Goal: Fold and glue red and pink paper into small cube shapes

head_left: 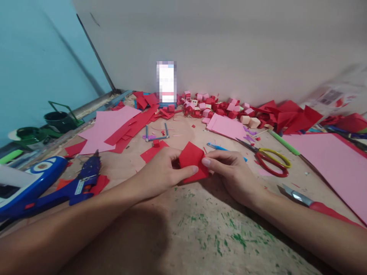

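Observation:
Between both hands, just above the tabletop, is a folded piece of red paper (191, 157). My left hand (168, 168) grips its left side, the thumb lying across the front near the lower edge. At its right edge, my right hand (226, 166) pinches the paper between thumb and index finger. The backs of the folds and some fingertips are hidden. Behind the hands lie a flat red paper sheet (155, 151) with a tiny red cube on it and a blue pen (218, 146). Scissors (272, 160) with red and yellow handles rest to the right.
A blue hot glue gun (83, 179) lies at left, near pink paper sheets (106, 130). A knife (312, 204) with a red handle lies at right beside a large pink sheet (329, 160). Small red and pink paper cubes (206, 103) line the wall around a phone (166, 82).

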